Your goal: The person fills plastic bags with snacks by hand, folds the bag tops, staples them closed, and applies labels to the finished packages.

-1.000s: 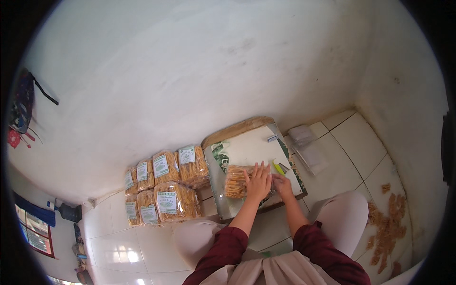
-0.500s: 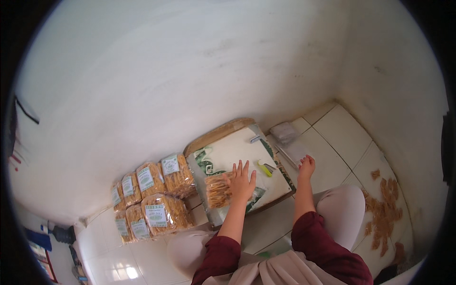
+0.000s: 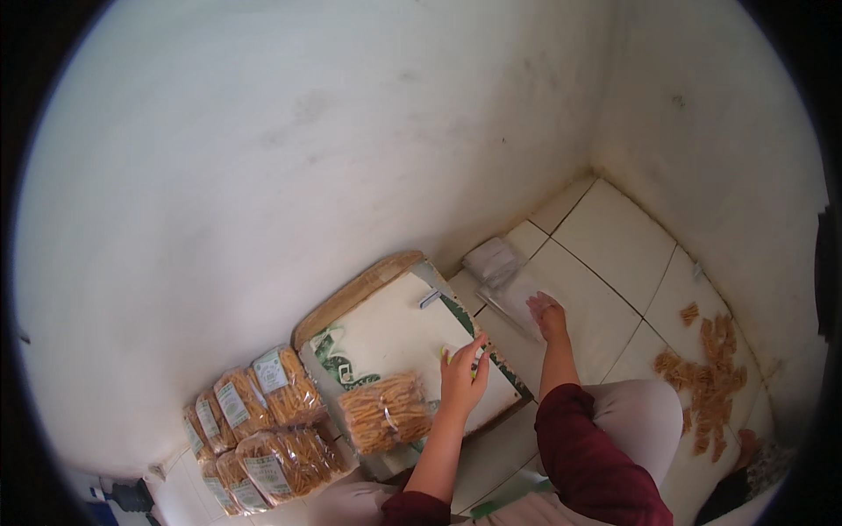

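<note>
My left hand is over the right part of a low board-topped box, its fingers curled around a lime-green stapler that they mostly cover. Left of that wrist, a clear plastic bag of brown stick snacks lies on the board, touched by neither hand. My right hand hovers by the flat clear plastic bags on the floor, fingers loosely extended and holding nothing I can see.
Several filled, labelled snack bags stand in two rows left of the box. A small grey-blue tool lies on the board. Loose brown sticks are spread on the tiles at the right. White walls close off the corner.
My left hand has gone from the snack bag to the stapler, leaving the bag on the board. My right hand stays near the plastic bags, its fingers looser. The view has shifted.
</note>
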Demonstrator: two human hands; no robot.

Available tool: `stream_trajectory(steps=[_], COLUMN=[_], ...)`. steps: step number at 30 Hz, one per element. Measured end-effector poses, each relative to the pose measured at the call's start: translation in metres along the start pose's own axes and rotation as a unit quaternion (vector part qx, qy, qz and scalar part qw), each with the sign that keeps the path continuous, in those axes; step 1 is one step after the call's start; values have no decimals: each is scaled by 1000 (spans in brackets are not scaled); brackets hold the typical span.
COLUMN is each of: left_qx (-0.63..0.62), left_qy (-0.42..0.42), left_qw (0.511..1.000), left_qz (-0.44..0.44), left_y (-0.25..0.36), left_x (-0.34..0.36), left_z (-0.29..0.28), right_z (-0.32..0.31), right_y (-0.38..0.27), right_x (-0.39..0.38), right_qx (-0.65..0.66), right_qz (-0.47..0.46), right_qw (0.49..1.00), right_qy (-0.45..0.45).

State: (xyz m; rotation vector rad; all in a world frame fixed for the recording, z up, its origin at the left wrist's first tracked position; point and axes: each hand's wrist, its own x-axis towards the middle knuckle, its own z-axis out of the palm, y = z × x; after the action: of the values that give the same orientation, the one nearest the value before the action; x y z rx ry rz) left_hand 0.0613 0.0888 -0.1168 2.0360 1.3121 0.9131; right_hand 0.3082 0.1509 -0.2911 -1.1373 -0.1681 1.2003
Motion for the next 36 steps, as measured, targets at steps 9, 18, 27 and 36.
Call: stream_trajectory(steps=[9,18,27,36], left_qx=[-139,-103,-190,-64], left_qy=[-57,-93,-160,-136], left_qw=[988,990,954,972], left_qz=[-25,-27,-167,-179], left_y=[-12,-21,10,17], left_x=[21,22,14,-14], left_z=[19,26,4,-21], right_z=[42,65,3,-23], right_y=[15,31,19,-59], right_x=[80,84,-20,-114], right_qx=[-207,-250,-26,-82], right_qz=[29,-80,-18,3], right_qw=[978,961,986,986], right_qy=[-30,91,161,144])
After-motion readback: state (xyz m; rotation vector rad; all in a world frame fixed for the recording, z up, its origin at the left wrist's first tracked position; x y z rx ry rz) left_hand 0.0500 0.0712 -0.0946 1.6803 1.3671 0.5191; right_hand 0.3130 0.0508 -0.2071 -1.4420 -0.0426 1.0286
